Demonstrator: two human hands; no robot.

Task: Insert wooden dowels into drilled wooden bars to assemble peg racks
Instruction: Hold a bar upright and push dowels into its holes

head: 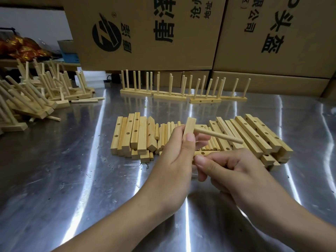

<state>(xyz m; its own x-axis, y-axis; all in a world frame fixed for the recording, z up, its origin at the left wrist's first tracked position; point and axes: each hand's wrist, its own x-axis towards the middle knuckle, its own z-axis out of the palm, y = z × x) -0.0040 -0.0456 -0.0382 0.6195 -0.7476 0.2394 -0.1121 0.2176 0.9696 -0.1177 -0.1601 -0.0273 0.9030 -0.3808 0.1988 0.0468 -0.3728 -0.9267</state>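
Left hand (pixel 174 157): your fingers (pixel 190 138) grip a bar (pixel 190 126), mid-frame, with one dowel (pixel 218 136) stuck in.
Right hand (pixel 236 170): fingers curled; can't tell what they hold.
Pile of bars (pixel 138 135): just behind.
Boxes (pixel 272 42): top, print "头盔".

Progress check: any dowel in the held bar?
Yes, one round wooden dowel sticks out of the pale wooden bar the left hand grips.

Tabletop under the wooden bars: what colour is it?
Silvery grey, shiny metal tabletop with bright reflected streaks; the head view shows it.
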